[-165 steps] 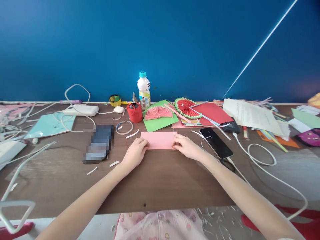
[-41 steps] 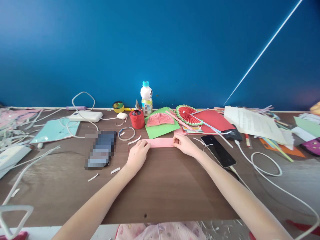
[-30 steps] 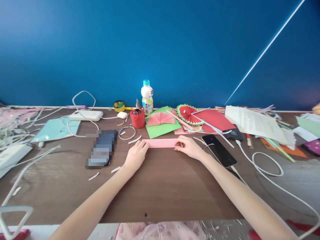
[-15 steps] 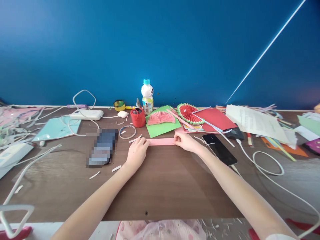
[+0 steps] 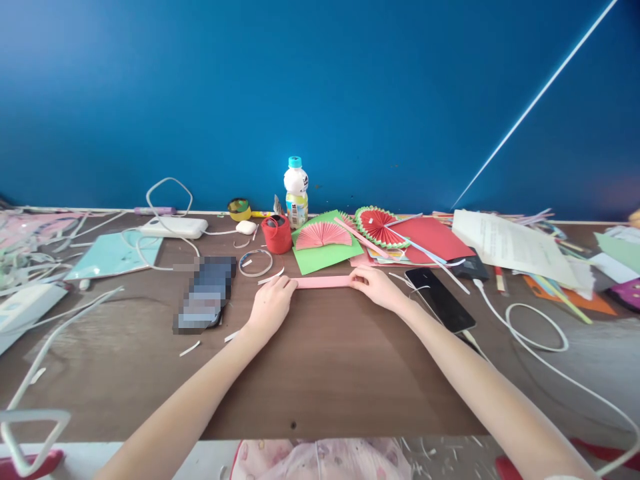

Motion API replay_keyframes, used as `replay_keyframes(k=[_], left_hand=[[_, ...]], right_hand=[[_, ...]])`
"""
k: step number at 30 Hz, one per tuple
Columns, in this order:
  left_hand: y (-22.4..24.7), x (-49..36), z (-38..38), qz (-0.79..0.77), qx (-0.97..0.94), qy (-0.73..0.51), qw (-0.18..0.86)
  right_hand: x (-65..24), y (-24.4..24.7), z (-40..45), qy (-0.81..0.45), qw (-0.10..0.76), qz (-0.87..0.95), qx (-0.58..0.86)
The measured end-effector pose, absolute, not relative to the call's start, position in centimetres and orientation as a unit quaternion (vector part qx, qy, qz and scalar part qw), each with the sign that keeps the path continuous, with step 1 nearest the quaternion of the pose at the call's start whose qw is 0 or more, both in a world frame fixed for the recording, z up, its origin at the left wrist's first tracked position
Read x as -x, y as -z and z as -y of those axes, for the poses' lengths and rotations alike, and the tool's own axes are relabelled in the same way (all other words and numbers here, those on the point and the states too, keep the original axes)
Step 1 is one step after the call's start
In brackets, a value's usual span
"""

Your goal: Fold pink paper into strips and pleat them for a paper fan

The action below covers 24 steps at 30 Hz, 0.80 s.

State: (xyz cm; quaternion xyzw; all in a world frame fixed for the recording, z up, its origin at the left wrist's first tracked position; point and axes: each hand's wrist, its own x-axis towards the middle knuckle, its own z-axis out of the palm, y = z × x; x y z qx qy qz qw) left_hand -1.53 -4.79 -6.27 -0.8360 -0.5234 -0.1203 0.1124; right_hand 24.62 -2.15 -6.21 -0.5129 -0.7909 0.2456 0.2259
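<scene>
In the head view, have a pink strip (image 5: 324, 283) drawn out between both hands, near and parallel to the far side of the brown table (image 5: 320, 373). Hold its left end in the bunched fingertips of the left hand (image 5: 273, 303), with the thumb mostly out of sight. Pinch its right end between the thumb and curled fingers of the right hand (image 5: 377, 287). Cannot tell about contact with the wood along its whole length.

Just beyond the grip, see a green sheet (image 5: 330, 263) with a pleated pink fan (image 5: 323, 235) on top. Farther off, beyond the right hand, find a red fan (image 5: 373, 227) with a green edge, near a red sheet (image 5: 440, 240). Beyond the left fingertips, note a red container (image 5: 277, 235), with an upright bottle (image 5: 296, 193) just behind. Left of the left hand, see a blurred-out phone (image 5: 207, 293); right of the right hand, a black phone (image 5: 443, 300) lying face up.
</scene>
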Motion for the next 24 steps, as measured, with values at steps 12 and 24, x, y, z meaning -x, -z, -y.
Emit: replay_keyframes(k=[12, 24], left_hand=[[6.0, 0.3, 5.1, 0.529, 0.836, 0.087, 0.120], [6.2, -0.8, 6.0, 0.497, 0.860, 0.116, 0.024]], right_hand=[[-23.6, 6.4, 1.2, -0.182, 0.206, 0.775, 0.569], [-17.9, 7.3, 5.4, -0.053, 0.229, 0.878, 0.417]])
